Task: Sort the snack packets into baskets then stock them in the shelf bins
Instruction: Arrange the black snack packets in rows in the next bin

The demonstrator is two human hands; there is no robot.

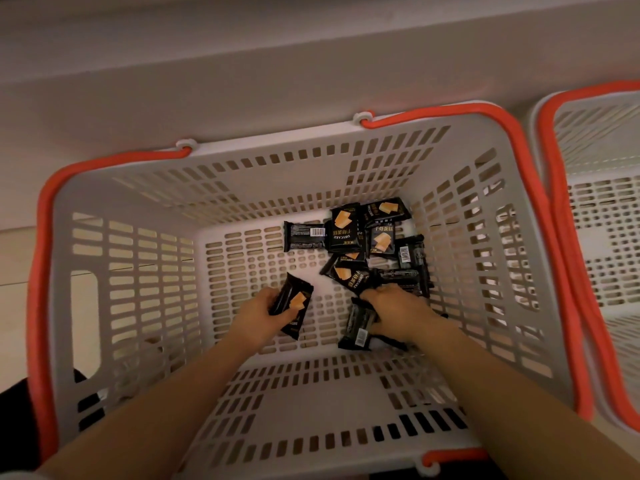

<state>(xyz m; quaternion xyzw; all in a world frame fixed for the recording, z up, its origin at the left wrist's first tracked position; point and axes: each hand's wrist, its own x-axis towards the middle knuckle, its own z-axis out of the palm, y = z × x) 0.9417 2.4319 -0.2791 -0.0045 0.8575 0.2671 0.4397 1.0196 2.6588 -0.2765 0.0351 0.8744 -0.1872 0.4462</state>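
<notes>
Grey slotted plastic basket with orange handles holds a loose heap of black foil snack packets on its floor, toward the far right. The left hand is closed around one black packet. The right hand presses on several packets; its grip is hidden. Slick foil could slip from a bunched grab, dropping packets back.

Matt grey plastic basket w/ glossy black foil packets.
</notes>
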